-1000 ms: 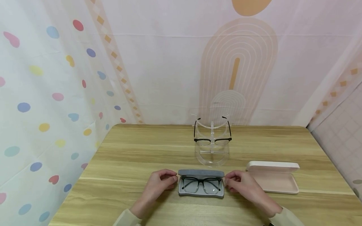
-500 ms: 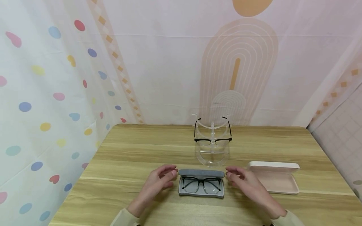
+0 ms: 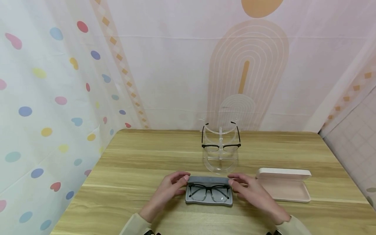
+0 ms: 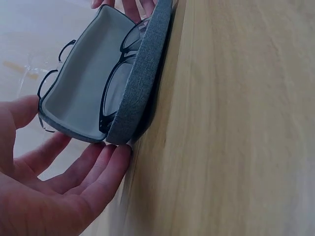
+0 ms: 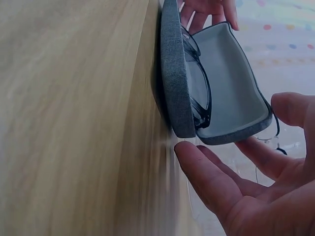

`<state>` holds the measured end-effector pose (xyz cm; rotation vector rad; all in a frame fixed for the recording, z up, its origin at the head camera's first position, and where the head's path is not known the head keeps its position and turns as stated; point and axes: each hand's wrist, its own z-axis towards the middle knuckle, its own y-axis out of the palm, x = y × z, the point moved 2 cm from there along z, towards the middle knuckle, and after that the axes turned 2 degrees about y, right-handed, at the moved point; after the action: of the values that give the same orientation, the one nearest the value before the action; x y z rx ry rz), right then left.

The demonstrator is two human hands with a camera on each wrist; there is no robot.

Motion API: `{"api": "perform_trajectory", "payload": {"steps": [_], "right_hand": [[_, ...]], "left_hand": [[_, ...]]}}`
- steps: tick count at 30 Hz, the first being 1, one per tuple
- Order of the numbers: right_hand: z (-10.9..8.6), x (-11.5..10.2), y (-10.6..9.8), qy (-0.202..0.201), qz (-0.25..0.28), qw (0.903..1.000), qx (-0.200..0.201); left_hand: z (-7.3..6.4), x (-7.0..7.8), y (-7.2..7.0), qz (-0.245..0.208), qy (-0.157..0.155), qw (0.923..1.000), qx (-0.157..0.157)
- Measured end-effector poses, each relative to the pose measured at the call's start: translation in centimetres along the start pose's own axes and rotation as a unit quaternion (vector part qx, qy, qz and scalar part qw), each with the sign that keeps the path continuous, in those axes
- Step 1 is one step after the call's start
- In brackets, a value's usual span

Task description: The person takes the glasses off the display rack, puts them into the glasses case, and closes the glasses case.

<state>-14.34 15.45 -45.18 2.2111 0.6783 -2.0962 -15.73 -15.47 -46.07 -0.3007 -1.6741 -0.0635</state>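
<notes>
A grey glasses case [image 3: 209, 180] lies with its lid raised on the wooden table, in front of me. Inside its base sits a pair of black-framed glasses [image 3: 209, 192], lenses facing me and temples folded. My left hand [image 3: 169, 189] pinches the lid's left end, thumb on the edge and index finger behind. At the other end my right hand [image 3: 249, 190] pinches the lid the same way. Both wrist views show the thumbs at the lid's rim; the lid [image 4: 81, 73] stands tilted up from the base. The remaining left fingers [image 4: 106, 169] lie beside the case's end.
Behind the case, a clear acrylic stand [image 3: 220, 166] bears a second pair of black-rimmed glasses [image 3: 221, 147]. To the right lies a pale pink glasses case [image 3: 285, 187] with its lid up. A patterned curtain [image 3: 176, 65] hangs beyond the table's far edge.
Both hands lifted slightly from beside the case's ends, then came inward onto the lid's two ends. The case and the glasses in it stay in place.
</notes>
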Motion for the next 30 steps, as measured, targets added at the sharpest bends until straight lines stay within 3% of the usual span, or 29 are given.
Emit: {"api": "perform_trajectory", "payload": {"steps": [13, 21, 30], "right_hand": [[0.59, 0.01, 0.56, -0.033, 0.039, 0.9984, -0.026], [0.86, 0.45, 0.44, -0.010, 0.029, 0.9988, -0.037], [0.81, 0.56, 0.15, 0.015, 0.066, 0.9946, -0.079]], "left_hand": [[-0.04, -0.14, 0.11, -0.025, 0.011, 0.9996, -0.004], [-0.23, -0.31, 0.10, -0.034, 0.020, 0.9988, -0.030], [-0.24, -0.45, -0.54, -0.031, 0.026, 0.9969, -0.068]]}}
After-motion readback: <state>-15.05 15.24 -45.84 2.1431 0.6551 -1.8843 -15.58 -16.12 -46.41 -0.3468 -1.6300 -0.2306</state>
